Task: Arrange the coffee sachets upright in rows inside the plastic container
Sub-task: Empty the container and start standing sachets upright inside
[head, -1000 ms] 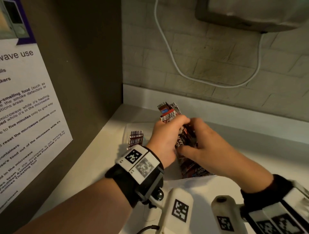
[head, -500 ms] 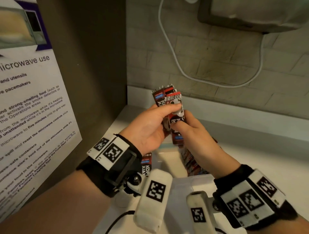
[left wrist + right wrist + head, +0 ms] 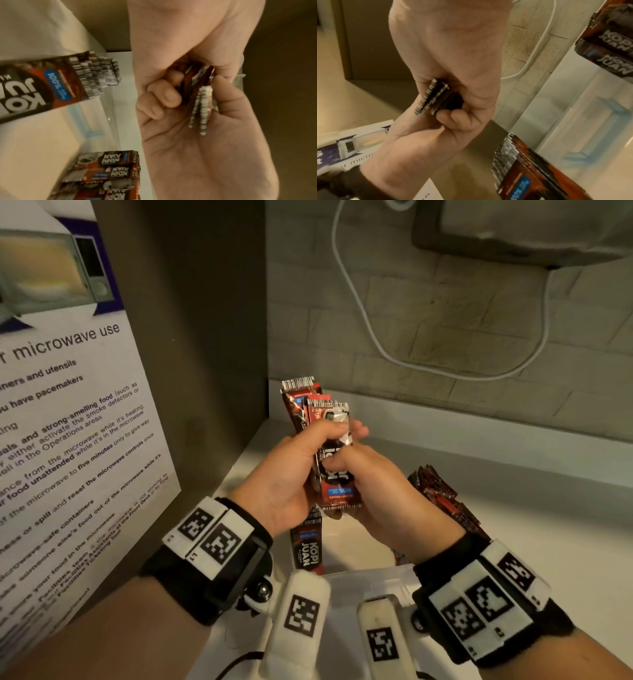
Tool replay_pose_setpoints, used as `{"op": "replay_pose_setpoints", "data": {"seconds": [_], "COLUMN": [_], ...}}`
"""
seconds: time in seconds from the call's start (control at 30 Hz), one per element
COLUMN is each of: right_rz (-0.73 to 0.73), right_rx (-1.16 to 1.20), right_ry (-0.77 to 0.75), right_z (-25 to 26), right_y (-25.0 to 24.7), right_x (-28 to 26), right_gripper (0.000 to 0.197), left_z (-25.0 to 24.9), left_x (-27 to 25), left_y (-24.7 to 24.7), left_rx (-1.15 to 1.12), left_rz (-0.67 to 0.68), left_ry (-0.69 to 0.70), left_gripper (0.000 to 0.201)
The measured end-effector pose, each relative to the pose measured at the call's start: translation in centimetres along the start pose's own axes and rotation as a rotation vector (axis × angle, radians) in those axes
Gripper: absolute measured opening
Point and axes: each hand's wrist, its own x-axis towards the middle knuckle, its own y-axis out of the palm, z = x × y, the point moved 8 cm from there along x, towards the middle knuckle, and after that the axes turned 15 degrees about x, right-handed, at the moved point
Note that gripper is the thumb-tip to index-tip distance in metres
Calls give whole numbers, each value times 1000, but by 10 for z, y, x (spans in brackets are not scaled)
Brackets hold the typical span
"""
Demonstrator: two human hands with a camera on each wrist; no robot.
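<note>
Held sachets: small stack of red/black coffee packs, upright, up in the air above the container, pinched between both hands at frame centre in the head view. Left hand sits at 9 o'clock of the stack, fingers curled round its upper half, thumb across the front. Right hand sits at 4 o'clock, thumb and fingers closed on the lower half; the two hands touch around the stack. Crimped top edges stick out at 12 o'clock above the left fingers; bottom edges hang out below both palms. Left wrist view shows the stack end-on, at least three packs, edges not flush. Right wrist view shows the same, edges fanned slightly. Exact count: cannot tell. Container is clear plastic, on the white counter, directly below the hands at 6 o'clock. Inside it, a row of sachets stands upright at the left wall, about 7 o'clock of the hands. A second batch leans at the right side, 4 o'clock of the hands; whether it is fully inside the container, cannot tell. Microwave notice on the panel at 9 o'clock; white cable on the brick wall at 12 o'clock.
</note>
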Motion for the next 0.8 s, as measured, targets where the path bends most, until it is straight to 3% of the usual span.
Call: {"op": "replay_pose_setpoints", "data": {"seconds": [0.2, 0.4, 0.53, 0.67, 0.8], "right_rz": [-189, -330, -329, -361, -301], "right_rx": [-56, -109, -122, -58, -291], "right_ry": [-183, -368, -406, -483, -487], "right_z": [6, 19, 27, 52, 75], "right_y": [-23, -43, -46, -59, -48], "right_x": [0, -4, -1, -2, -1], "right_gripper": [25, 15, 11, 24, 24], "left_z": [0, 5, 2, -15, -31], "left_x": [3, 0, 0, -3, -3], "left_y": [-18, -20, -31, -57, -63], "left_rx": [-59, -115, -75, 39, 242], "left_rz": [-171, -184, -209, -291, -267], "left_ry": [67, 28, 64, 139, 196], "left_gripper": [13, 38, 29, 21, 24]}}
